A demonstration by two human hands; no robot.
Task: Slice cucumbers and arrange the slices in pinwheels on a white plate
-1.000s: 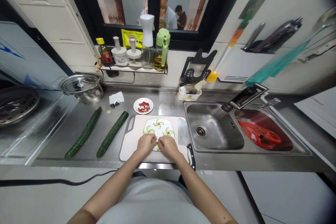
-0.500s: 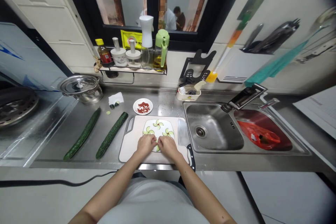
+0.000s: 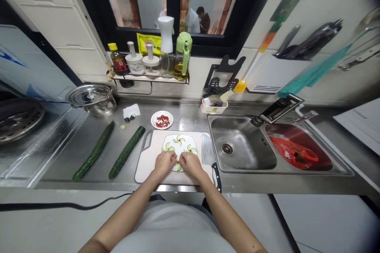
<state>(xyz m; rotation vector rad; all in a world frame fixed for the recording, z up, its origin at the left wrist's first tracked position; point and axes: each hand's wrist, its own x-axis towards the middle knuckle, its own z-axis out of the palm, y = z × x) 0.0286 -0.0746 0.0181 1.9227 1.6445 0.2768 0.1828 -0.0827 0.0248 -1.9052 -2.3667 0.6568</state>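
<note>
Against the frame of half a second ago, little change is found: the view has shifted slightly, while both hands keep their position over the plate (image 3: 180, 149), lower centre of the frame. The fingers of the left hand (image 3: 165, 162) and right hand (image 3: 190, 163) are curled inward, tips close to one another; whether they pinch anything cannot be told at this size. Green slices (image 3: 179, 167) lie on the plate directly below and between the fingertips; further slices, arranged in curved petals with red centres, lie beyond them. The hands partly obstruct the lower half of the plate.

The plate rests on a board (image 3: 148, 162). A knife (image 3: 208, 148) lies along the board's right side, just beside the plate. Above the board stands a dish (image 3: 153, 120) of red bits (image 3: 162, 121). Two cucumbers (image 3: 127, 152) lie left of centre; the sink (image 3: 246, 156) occupies the right.
</note>
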